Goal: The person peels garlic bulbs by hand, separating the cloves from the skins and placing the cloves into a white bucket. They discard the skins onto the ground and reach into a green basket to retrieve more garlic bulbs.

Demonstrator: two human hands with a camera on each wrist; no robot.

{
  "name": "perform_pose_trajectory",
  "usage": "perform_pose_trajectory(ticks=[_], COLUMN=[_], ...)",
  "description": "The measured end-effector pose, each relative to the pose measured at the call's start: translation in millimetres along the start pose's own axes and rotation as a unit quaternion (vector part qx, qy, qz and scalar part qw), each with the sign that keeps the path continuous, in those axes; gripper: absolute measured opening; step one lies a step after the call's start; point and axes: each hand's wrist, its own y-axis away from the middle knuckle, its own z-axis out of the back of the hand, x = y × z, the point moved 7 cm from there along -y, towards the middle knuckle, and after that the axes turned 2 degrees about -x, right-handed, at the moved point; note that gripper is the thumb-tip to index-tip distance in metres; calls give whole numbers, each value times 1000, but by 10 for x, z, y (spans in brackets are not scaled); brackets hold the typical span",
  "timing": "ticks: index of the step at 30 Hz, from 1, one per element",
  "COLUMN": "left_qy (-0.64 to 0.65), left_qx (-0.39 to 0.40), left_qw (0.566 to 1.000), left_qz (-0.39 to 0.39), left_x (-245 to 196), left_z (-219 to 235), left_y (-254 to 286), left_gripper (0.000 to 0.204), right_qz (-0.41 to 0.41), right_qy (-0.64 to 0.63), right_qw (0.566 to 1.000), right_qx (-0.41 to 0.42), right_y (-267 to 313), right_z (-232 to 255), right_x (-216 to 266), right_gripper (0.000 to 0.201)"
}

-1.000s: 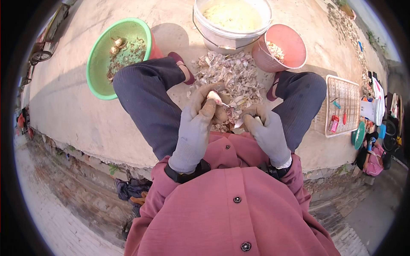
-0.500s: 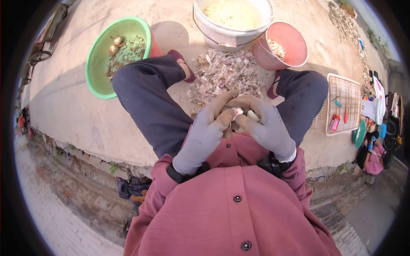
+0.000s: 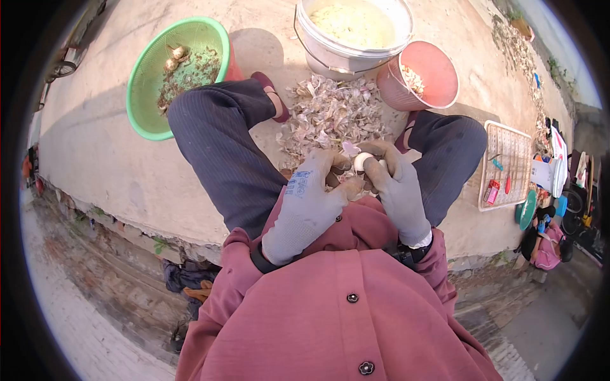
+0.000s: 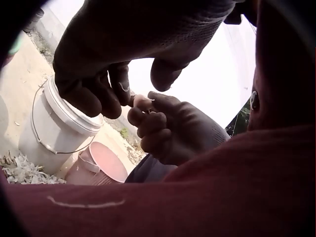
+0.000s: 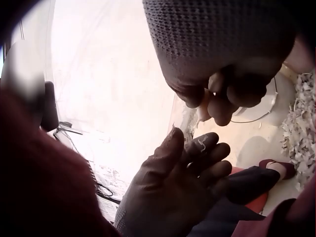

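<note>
Both hands wear grey gloves with dirt-darkened fingers and meet over the lap. The right hand (image 3: 400, 187) pinches a peeled white garlic clove (image 3: 362, 161) between thumb and fingers. A second pale piece (image 5: 216, 82) shows among its curled fingers in the right wrist view. Close beside it, the left hand (image 3: 311, 203) has its thumb and fingers spread apart, no clove between them. A thin shred of skin (image 5: 202, 143) clings to a left finger. A pinkish garlic skin (image 3: 349, 148) shows just beyond the fingertips, over the pile of skins (image 3: 333, 114) on the ground.
Ahead stand a white bucket (image 3: 318, 60) of pale cloves in liquid and a pink bucket (image 3: 441, 79) holding some cloves. A green basket (image 3: 141, 105) with garlic bulbs and debris is at the left. A crate (image 3: 511, 149) with small items lies right. The knees flank the hands.
The left hand held a pink-skinned clove, came together with the right hand, then parted from it. The peeled clove now shows in the right hand's fingertips.
</note>
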Motion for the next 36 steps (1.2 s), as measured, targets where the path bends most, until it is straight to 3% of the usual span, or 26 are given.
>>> perform_pose_trajectory(ticks=[1, 5, 7, 11, 16, 20, 22, 25, 29, 34, 36], left_qy=[-97, -160, -168, -181, -158, -147, -143, -120, -41, -60, -59], left_qx=[9, -34, -41, -57, -43, -57, -65, -60, -40, -45, -37], left_qw=[993, 976, 974, 969, 975, 979, 979, 985, 998, 995, 996], left_qz=[-67, -147, -147, -157, -148, -126, -127, -107, -39, -58, -62], left_x=[-118, -154, -109, -124, -189, -95, -82, -82, 29, 14, 6], left_z=[-52, -22, -34, -34, -20, 24, 18, 35, 2, 8, -1], left_y=[9, -7, 6, 23, 17, -4, 0, -4, -12, 4, -8], left_gripper=[24, 15, 13, 10, 8, 3, 4, 5, 7, 7, 7], right_qz=[12, -47, -2, 3, -77, -21, -105, -102, -78, 18, -24], right_qy=[26, -40, 55, 51, 4, -7, -69, -132, -68, 3, -5], right_qw=[1000, 998, 998, 999, 996, 998, 988, 978, 990, 997, 995], right_qx=[-4, 9, -5, 0, 33, 59, 93, 129, 98, 81, 92], right_y=[-16, -7, -10, -28, -33, -43, 15, 30, -27, -72, -72], right_z=[-18, -46, -37, -15, -21, -58, -82, -93, -119, -191, -148], right_x=[6, -85, -23, -54, -13, -95, -172, -239, -219, -256, -221], right_gripper=[27, 25, 24, 23, 25, 27, 30, 33, 34, 36, 34])
